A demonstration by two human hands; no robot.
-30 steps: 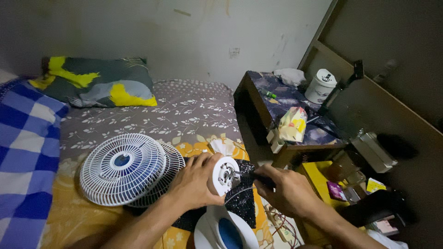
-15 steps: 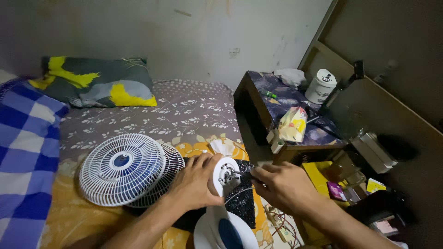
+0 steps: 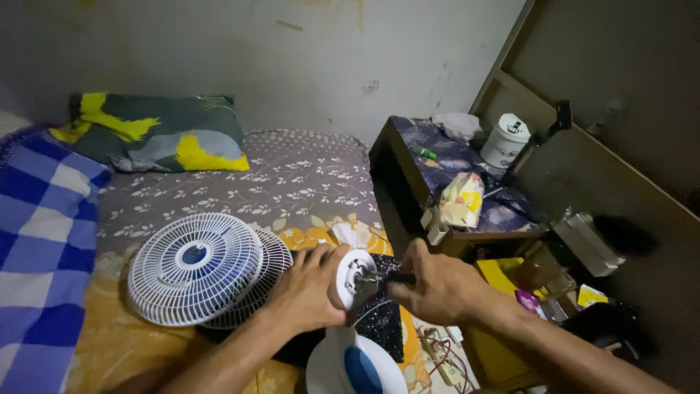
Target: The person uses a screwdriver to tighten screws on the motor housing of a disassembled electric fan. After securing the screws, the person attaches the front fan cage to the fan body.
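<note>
Head view, looking down at a bed, read from left to right. One blue checked blanket (image 3: 36, 241) lies at the far left, with one grey and yellow pillow (image 3: 157, 135) behind it against the wall. Two white fan grilles (image 3: 193, 266) lie overlapping on the bed, already off the fan. Next, the left hand (image 3: 306, 288) is closed around one white motor housing (image 3: 354, 277), which stands on a white and blue base (image 3: 354, 365) at the bottom edge. The right hand (image 3: 437, 288) is closed on a dark handle (probably a screwdriver) (image 3: 397, 278) pressed to the motor's centre. No blade shows on the motor, so the fan seems well dismantled, with the motor itself apparently left to open. Further right stands one dark side table (image 3: 467, 175) holding one white jar (image 3: 507, 140) and a yellow bag (image 3: 459, 198).
</note>
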